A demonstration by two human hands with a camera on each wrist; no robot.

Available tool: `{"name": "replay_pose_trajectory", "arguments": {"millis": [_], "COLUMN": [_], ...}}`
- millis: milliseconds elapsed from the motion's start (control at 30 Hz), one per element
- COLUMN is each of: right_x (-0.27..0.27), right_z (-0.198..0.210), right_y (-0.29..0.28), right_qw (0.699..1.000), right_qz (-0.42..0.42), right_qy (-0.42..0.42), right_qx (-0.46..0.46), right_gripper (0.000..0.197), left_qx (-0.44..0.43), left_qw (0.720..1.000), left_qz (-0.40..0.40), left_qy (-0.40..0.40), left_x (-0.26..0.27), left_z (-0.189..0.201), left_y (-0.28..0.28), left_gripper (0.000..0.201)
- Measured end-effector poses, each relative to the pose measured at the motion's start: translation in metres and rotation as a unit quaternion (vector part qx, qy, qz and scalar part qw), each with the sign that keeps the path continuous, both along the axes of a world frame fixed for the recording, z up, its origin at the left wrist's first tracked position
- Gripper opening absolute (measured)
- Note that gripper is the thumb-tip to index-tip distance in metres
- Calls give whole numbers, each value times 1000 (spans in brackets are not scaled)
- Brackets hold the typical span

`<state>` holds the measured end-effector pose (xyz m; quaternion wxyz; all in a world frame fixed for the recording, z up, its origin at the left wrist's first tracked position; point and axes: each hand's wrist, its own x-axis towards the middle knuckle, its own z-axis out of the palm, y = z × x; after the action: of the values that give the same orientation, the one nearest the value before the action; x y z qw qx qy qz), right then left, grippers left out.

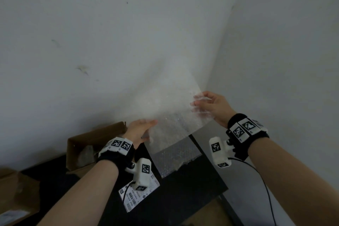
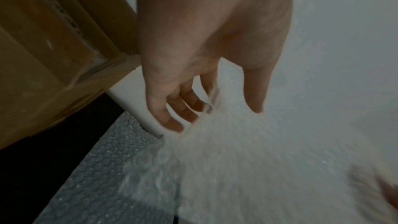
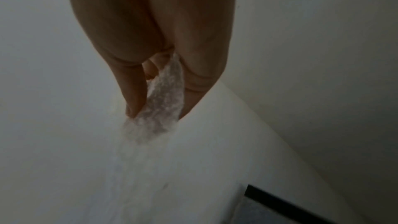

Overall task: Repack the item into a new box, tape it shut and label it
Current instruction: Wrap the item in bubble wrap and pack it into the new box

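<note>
Both hands hold up a clear bubble wrap sheet (image 1: 170, 115) in front of the wall corner. My left hand (image 1: 148, 126) pinches its lower left edge, the sheet (image 2: 247, 151) passing between thumb and fingers (image 2: 172, 122). Higher up, my right hand (image 1: 197, 101) pinches the upper right corner, and that bunched corner (image 3: 163, 94) shows between thumb and fingers. An open brown cardboard box (image 1: 88, 141) stands at the left of the black table (image 1: 183, 198), with a grey wrapped item (image 1: 86, 154) inside. A white barcode label (image 1: 132, 198) lies on the table under my left wrist.
A second piece of bubble wrap (image 1: 176, 158) lies flat on the table below the held sheet. Another brown box (image 1: 16, 194) sits at the lower left. White walls meet in a corner right behind the table. The table's right edge drops to the floor.
</note>
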<state>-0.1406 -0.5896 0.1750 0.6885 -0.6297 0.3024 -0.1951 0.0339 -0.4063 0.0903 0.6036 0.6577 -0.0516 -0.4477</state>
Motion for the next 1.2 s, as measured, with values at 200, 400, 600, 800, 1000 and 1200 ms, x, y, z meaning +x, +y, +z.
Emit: {"name": "replay_pose_trajectory", "arguments": {"millis": [200, 400, 600, 800, 1000, 1200], "right_x": [10, 34, 53, 71, 94, 120], "right_z": [-25, -42, -56, -49, -45, -43], "right_y": [2, 42, 70, 75, 90, 131], "right_qw": [936, 920, 903, 934, 975, 968], "right_qz": [-29, 69, 167, 85, 109, 183], "right_qy": [179, 150, 149, 125, 136, 146], "right_qx": [-300, -355, -368, -323, -138, -85], "right_gripper": [15, 22, 35, 28, 43, 42], "left_qx": [33, -24, -40, -26, -79, -92], "left_qw": [980, 979, 985, 983, 986, 976], "left_qz": [85, 84, 55, 81, 100, 162], "left_qy": [-175, -182, -159, -162, -103, -114], "left_x": [-7, -10, -4, 17, 42, 61], "left_z": [2, 21, 27, 20, 26, 31], "left_y": [-15, -22, -7, 25, 73, 122], "left_gripper": [19, 20, 35, 14, 37, 18]}}
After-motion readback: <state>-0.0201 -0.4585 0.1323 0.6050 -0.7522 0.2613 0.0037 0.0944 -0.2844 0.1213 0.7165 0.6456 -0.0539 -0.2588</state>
